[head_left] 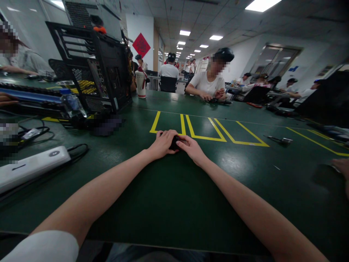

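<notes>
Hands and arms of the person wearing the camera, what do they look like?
The left hand and right hand are bare, with no gloves or watch showing. The left forearm and right forearm are uncovered, without visible cables or markings. A plain white left sleeve shows at the edge; no right sleeve is in view.

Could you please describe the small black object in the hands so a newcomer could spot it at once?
On the green table, find the yellow tape outlines. By their near edge, the left hand and right hand enclose a small black object. It alone is between those hands, mostly covered.
</notes>
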Motion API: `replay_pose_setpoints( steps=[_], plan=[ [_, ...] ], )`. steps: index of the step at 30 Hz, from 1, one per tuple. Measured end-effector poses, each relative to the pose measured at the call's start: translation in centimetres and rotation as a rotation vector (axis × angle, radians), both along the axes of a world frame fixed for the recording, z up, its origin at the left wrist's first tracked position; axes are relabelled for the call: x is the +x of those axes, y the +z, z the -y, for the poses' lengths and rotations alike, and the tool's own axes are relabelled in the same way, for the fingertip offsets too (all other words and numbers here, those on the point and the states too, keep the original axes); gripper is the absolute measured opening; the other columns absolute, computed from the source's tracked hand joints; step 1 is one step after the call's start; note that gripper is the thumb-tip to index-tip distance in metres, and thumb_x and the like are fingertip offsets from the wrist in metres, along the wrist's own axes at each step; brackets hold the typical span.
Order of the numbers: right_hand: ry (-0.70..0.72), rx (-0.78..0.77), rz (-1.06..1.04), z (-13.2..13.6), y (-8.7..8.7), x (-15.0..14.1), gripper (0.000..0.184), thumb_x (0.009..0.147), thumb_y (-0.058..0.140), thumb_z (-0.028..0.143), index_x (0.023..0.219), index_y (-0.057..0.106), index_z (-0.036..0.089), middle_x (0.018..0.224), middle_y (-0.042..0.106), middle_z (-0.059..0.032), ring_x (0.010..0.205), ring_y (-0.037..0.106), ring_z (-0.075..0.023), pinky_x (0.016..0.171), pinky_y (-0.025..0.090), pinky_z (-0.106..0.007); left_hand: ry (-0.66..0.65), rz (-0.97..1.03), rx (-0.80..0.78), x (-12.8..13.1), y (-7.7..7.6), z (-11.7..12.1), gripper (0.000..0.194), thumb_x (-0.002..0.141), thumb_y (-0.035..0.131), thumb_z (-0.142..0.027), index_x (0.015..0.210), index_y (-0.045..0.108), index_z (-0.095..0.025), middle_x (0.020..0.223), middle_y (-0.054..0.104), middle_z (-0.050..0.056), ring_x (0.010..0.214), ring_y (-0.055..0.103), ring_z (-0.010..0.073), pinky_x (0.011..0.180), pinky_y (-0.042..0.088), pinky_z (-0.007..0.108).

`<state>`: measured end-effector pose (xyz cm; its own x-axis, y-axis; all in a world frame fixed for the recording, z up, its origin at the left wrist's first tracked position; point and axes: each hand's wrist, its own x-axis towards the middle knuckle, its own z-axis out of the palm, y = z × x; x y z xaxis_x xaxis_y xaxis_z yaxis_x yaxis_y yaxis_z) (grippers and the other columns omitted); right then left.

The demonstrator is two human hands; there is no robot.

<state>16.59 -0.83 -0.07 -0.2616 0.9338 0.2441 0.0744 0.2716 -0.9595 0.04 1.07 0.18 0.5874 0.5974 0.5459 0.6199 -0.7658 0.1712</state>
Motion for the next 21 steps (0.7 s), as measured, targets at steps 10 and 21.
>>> replay_pose_setpoints(
  steps=[10, 21],
  plan=[
    [-0.039, 0.072, -0.061, 0.00, -0.33, -0.34, 0.026, 0.069, 0.063, 0.029, 0.092, 0.054, 0.022, 0.098, 0.057, -0.0004, 0.095, 0.057, -0.0156, 0.091, 0.043, -0.037, -0.009, 0.006, -0.017, -0.03, 0.13, 0.05, 0.053, 0.069, 0.061, -0.033, 0.112, 0.032, -0.020, 0.114, 0.047, 0.009, 0.103, 0.047, 0.0260, 0.088, 0.028, 0.042],
    [-0.011, 0.087, -0.031, 0.37, -0.27, -0.24, 0.033, 0.065, 0.066, 0.024, 0.095, 0.052, 0.022, 0.102, 0.056, -0.0009, 0.101, 0.054, -0.0165, 0.093, 0.042, -0.036, 0.014, -0.004, -0.015, -0.02, -0.06, -0.10, 0.056, 0.068, 0.061, -0.031, 0.114, 0.030, -0.020, 0.117, 0.046, 0.010, 0.104, 0.047, 0.0272, 0.088, 0.027, 0.043]
  ],
)
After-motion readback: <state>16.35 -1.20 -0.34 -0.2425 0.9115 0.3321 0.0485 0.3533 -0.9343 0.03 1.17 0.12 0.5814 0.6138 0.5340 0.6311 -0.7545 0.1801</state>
